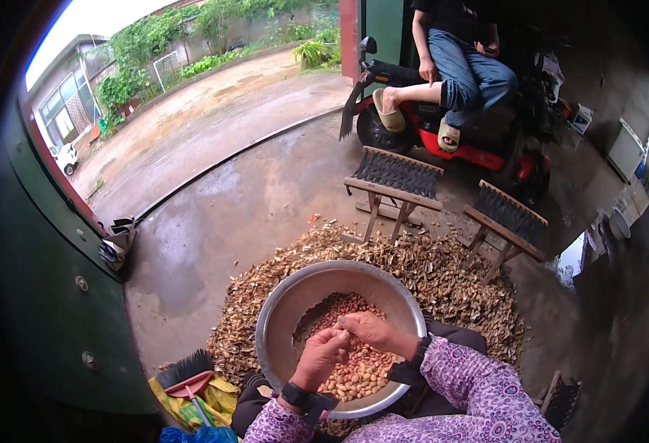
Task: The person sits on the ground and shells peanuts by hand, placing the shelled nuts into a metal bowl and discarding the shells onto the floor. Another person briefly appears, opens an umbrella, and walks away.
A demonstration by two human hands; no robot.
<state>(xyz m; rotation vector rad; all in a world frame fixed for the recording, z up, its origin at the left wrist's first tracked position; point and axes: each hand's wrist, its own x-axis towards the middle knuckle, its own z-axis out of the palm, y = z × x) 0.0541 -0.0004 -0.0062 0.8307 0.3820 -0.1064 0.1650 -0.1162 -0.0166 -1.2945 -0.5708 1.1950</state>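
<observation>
A wide metal basin (267, 325) rests at my lap, holding reddish shelled peanuts (354, 303) toward the back and tan unshelled peanuts (361, 373) toward the front. Above it my left hand (326, 356) and my right hand (372, 331) meet fingertip to fingertip. Both are closed in a pinch on what looks like one peanut, mostly covered by the fingers. Dark bands wrap both wrists, below patterned purple sleeves.
Broken peanut shells (457, 288) lie heaped around the basin. Two folding stools (394, 177) (507, 218) stand beyond. A person (461, 66) sits on a red scooter (479, 157). At left are a green door (51, 295) and a brush (184, 369) on a yellow bag (224, 399).
</observation>
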